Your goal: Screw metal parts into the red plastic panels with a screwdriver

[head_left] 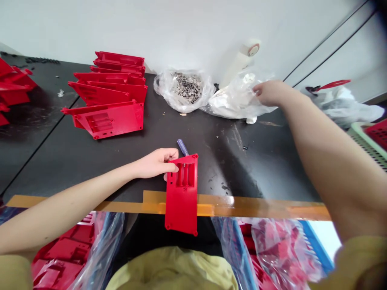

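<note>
My left hand [160, 163] grips a red plastic panel [181, 205] by its upper left edge, thumb on top. Slots of a battery compartment show near the panel's upper end, and its lower end juts past the table edge. Just behind the panel lies a screwdriver with a blue handle [182, 147], partly covered. Out at the back right, my right hand [270, 93] is at a clear plastic bag [236, 98] with white contents. Its fingers are bent at the bag's opening; whatever they pinch, if anything, is hidden.
Several red panels [111, 119] stand in a leaning row at the back left, with more red parts [13, 90] at far left. A bag of small metal pieces [187, 86] sits near the wall. Below the taped edge [256, 206] are lined bins [316, 241] of red parts.
</note>
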Motion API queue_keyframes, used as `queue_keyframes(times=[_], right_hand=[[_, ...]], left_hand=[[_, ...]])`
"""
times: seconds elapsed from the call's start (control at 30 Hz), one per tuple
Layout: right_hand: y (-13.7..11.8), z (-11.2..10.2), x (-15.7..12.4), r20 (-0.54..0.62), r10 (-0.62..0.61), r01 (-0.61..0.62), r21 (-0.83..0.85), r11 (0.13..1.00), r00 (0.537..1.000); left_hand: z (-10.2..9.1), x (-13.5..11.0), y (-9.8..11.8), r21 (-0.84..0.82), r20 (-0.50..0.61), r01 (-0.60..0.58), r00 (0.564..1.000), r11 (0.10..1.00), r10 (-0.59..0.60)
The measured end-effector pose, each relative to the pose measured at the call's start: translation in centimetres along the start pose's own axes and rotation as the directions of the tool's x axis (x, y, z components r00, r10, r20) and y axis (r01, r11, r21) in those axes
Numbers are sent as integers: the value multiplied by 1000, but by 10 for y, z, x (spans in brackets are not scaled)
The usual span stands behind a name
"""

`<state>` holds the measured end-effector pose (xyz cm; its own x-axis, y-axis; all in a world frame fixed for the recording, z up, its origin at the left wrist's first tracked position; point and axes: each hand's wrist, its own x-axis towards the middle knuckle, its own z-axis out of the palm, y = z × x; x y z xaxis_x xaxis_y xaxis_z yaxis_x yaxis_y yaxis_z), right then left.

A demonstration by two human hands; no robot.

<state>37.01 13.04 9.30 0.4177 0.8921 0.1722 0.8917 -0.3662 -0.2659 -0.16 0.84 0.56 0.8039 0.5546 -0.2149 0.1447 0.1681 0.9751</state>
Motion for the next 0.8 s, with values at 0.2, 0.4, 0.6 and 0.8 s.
queue_keyframes(times=[0.2, 0.4, 0.6, 0.8], right_hand=[[-2, -15, -42, -223, -129, 164, 150, 975, 966], [-33, -10, -147, -340, -109, 352, 829, 434, 934], [-58, 36, -242, 127, -476, 61, 931, 360, 870], [-62, 58, -252, -32, -634, 418, 777, 470, 773]], left_hand=[[1, -1, 2, 1, 5, 9, 1000, 1000, -9], [2, 0, 2, -7, 15, 13, 1000, 1000, -13], [0, 1, 0, 1, 21, -6, 1000, 1000, 6], [-2, 2, -2, 13, 39, -19, 999, 1000, 19]])
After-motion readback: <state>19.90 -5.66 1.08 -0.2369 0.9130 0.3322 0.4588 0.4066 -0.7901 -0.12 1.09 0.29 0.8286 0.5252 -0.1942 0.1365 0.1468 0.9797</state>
